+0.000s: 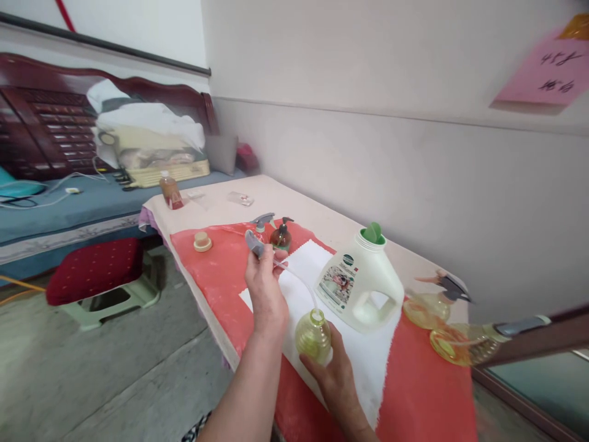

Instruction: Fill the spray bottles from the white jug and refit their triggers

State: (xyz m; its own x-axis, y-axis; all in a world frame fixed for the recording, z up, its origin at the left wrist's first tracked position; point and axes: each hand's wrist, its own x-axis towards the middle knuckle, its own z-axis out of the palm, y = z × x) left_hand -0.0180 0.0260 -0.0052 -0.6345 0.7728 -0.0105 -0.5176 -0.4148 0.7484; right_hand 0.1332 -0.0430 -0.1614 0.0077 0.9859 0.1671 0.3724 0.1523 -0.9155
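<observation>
My left hand (264, 288) grips a grey spray-trigger head (254, 244), lifted above the table; its clear dip tube (299, 279) curves down into the open neck of a small yellow-green ribbed bottle (313, 334). My right hand (334, 368) holds that bottle from below, over a white cloth (317, 264) on a red cloth (221, 270). A large white detergent jug with a green cap (361, 279) stands just right of the bottle.
Behind my left hand stand a small red spray bottle (262, 226) and a brown pump bottle (280, 236). A beige cap (202, 241) lies on the red cloth. Two yellow spray bottles (427, 307) (460, 344) sit at right. A red stool (96, 273) and a bed (69, 209) are left.
</observation>
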